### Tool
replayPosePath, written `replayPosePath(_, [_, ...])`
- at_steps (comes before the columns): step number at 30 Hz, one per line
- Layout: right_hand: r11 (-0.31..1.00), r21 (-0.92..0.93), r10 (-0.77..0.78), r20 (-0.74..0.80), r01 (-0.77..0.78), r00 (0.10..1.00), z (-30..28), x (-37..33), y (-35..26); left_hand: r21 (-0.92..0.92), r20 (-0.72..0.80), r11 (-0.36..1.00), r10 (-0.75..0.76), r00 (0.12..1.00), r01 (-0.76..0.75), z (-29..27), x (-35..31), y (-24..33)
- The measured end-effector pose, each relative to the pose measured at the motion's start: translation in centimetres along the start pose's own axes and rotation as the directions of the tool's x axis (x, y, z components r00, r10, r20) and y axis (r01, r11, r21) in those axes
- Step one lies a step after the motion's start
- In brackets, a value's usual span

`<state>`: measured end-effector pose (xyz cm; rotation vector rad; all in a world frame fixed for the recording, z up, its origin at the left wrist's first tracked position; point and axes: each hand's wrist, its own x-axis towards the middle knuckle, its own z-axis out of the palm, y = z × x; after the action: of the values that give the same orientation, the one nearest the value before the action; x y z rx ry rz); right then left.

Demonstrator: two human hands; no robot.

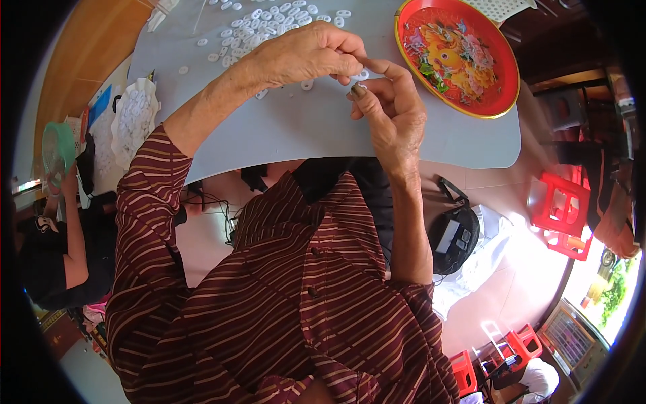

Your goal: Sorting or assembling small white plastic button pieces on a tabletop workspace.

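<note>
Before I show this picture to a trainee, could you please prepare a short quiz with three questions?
1. On which side of the loose white pieces is the round red tray?
2. True or false: both hands lie flat.
3. The stools on the floor at the right are:
A) green
B) red
C) blue

Key:
1. The right side.
2. False: the left hand and right hand are raised together, a small white piece at their fingertips.
3. B

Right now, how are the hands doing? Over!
Left hand, right hand: together at white piece. Loose pieces beyond. Red tray rightward, apart. Nothing seen blocking.
</note>
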<state>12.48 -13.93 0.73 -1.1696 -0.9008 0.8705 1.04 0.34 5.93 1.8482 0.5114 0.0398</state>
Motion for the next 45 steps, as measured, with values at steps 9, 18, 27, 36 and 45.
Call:
replayPosePath(9, [0.999, -0.041, -0.026, -0.023, 0.025, 0.999, 0.2, -0.2, 0.1, 0.214, -0.021, 0.977, 0.004, 1.0, 0.0, 0.1, -0.2, 0.5])
replayPosePath(18, [0.998, 0.023, -0.058, -0.055, 0.059, 0.997, 0.0, 0.1, 0.9, 0.296, -0.131, 0.943, 0.198, 0.971, -0.152, 1.7, -0.7, -0.1])
replayPosePath(27, [0.998, 0.034, -0.049, -0.036, 0.051, 0.998, -0.2, 0.0, 0.9, 0.195, -0.185, 0.964, 0.216, 0.959, -0.179, 3.1, -1.6, -0.6])
replayPosePath(36, [0.997, 0.061, -0.051, 0.027, 0.049, 0.998, 0.3, -0.1, 0.0, 0.12, -0.287, 0.977, 0.204, 0.936, -0.176, 3.9, -1.6, -1.2])
replayPosePath(45, [0.995, 0.007, -0.096, -0.01, 0.096, 0.995, 0.4, -0.3, 0.6, 0.131, -0.292, 0.975, 0.21, 0.933, -0.179, 4.4, -1.7, -2.2])
